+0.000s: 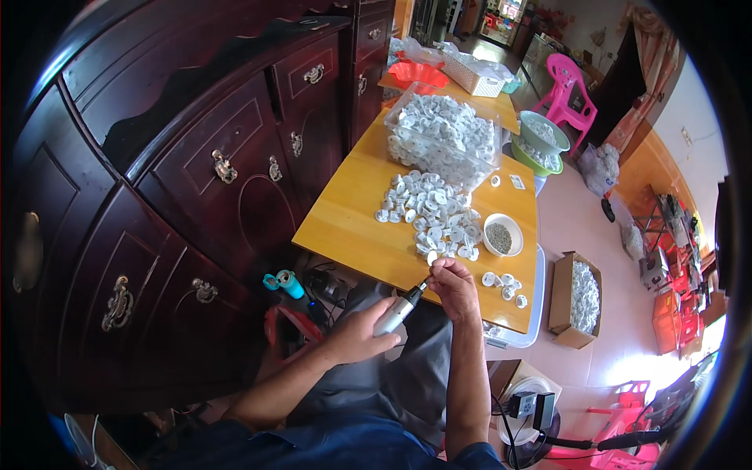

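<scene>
My left hand (356, 333) is wrapped round a silver and black electric screwdriver (398, 312), its tip pointing up and away to the right. The tip meets the fingers of my right hand (456, 288), which pinch a small round white plastic part (432, 257) just over the table's near edge. How the tip sits against the part is hidden by the fingers. Beyond my right hand lies a loose pile of white plastic parts (435, 207). A white bowl of small metal screws (502, 235) stands to its right. Several white parts (507, 283) form a small group at the table's right.
A clear bin (389, 149) heaped with white parts stands at the back of the yellow table (345, 215). Dark wooden cabinets (227, 180) line the left. To the right are a cardboard box (560, 301) of white parts, stacked basins (544, 129) and a pink chair (560, 94).
</scene>
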Demonstrator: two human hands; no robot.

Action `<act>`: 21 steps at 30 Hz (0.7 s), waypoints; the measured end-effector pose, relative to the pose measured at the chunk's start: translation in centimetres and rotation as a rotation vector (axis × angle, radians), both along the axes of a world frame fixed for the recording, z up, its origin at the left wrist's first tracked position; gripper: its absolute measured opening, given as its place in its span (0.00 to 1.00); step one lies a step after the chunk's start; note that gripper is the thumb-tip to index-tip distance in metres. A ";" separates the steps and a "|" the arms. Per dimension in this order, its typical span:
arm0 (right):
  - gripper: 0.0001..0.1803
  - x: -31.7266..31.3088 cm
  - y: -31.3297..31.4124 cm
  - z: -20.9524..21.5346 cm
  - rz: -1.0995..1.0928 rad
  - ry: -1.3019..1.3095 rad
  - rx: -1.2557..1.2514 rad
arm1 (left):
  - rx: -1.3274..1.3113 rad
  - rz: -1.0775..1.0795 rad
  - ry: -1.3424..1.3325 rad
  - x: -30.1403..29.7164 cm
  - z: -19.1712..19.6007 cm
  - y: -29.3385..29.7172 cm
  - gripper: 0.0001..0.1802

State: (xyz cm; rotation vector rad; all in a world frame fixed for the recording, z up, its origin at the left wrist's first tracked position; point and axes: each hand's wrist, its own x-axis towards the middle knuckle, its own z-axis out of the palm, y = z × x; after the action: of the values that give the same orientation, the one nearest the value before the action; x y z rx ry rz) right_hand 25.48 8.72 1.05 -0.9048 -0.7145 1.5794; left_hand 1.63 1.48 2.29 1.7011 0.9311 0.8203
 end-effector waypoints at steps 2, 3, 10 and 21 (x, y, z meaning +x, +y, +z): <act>0.04 0.4 -0.1 0.1 0.003 -0.008 0.000 | -0.031 -0.051 0.024 0.0 0.9 0.0 0.36; 0.04 0.5 -0.2 0.1 0.006 -0.013 -0.001 | -0.030 -0.049 0.024 0.0 1.1 0.0 0.36; 0.04 0.9 -0.5 -0.3 0.033 0.064 0.054 | 0.005 -0.042 -0.025 0.2 0.8 -0.2 0.35; 0.06 1.9 -0.9 -0.3 0.139 0.115 0.055 | -0.578 -0.241 -0.385 -0.4 1.0 0.1 0.37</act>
State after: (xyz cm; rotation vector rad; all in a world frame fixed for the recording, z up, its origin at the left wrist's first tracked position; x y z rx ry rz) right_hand 27.40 7.82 0.78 -0.7310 -0.7479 1.7113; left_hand 1.27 1.61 3.26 1.0759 0.6034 0.6093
